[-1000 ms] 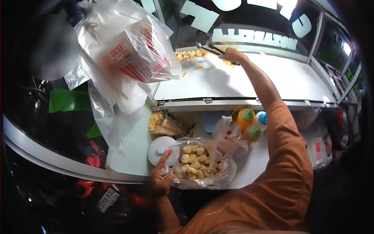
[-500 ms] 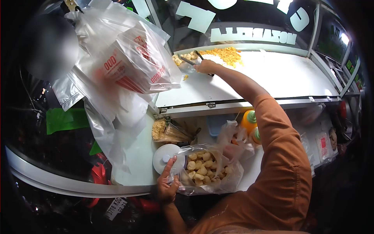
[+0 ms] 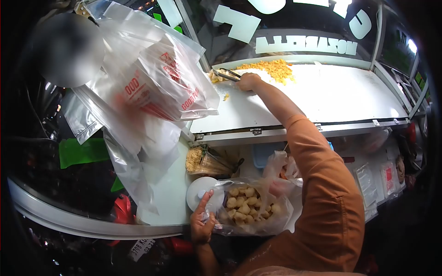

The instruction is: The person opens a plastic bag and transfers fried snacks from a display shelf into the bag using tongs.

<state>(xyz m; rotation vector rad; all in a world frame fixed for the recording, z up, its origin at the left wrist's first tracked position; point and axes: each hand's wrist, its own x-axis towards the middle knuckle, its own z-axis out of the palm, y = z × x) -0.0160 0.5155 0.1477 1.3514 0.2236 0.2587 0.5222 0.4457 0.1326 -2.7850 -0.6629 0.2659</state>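
My right hand [image 3: 249, 82] grips a pair of dark metal tongs [image 3: 226, 75] over the white display shelf [image 3: 322, 96]. The tongs' tips are among pale round pieces [image 3: 216, 77] at the shelf's back left corner. Orange-yellow crumbs [image 3: 278, 70] lie right of them along the back. Below, my left hand [image 3: 202, 221] holds the edge of a clear plastic bag [image 3: 283, 216] between fingers and thumb, with the index finger stretched over a white round lid [image 3: 199, 188]. Several pale round balls [image 3: 244, 204] fill the open bag.
White plastic bags with red print [image 3: 170, 78] hang at the left. A bundle of wooden skewers [image 3: 207, 161], a blue container [image 3: 262, 154] and a smaller bag [image 3: 278, 172] stand under the shelf. Flat plastic packs [image 3: 389, 177] lie at the right.
My right hand with the tongs has moved left from the orange crumbs to the pale pieces. My left hand stays at the bag's edge. The camera view has shifted slightly.
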